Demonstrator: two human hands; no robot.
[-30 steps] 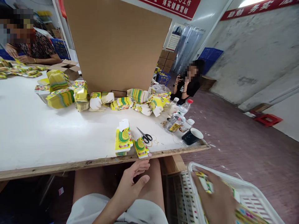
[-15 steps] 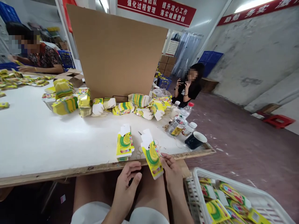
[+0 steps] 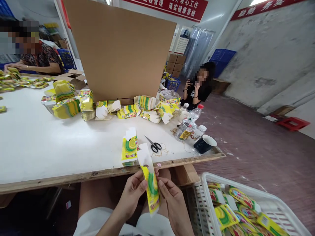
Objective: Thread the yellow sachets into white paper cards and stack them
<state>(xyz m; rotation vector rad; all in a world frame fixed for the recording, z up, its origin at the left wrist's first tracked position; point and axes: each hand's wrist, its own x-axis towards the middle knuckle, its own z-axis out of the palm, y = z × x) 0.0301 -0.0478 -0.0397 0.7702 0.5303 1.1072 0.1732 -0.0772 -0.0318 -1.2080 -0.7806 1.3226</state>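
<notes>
A yellow and green carton (image 3: 152, 183) with a white top flap is held upright over my lap, in front of the table edge. My left hand (image 3: 134, 190) pinches its left side, thumb on the printed face. On its right side my right hand (image 3: 173, 198) grips the edge between thumb and fingers. Just beyond, a small stack of flat cartons (image 3: 129, 149) lies on the white table (image 3: 61, 147). Black-handled scissors (image 3: 155, 145) rest to the right of that stack, by some loose rubber bands.
Bundles of cartons (image 3: 66, 108) line the table before a tall cardboard sheet (image 3: 120, 52). Bottles, a clear jar (image 3: 186, 129) and a dark cup (image 3: 205, 144) stand at the right corner. A white basket (image 3: 246, 180) of filled-looking cartons is at lower right. Two other people sit farther back.
The carton has moved left and down, between both hands. My left hand, apart from it before, now grips it too. The scissors are uncovered.
</notes>
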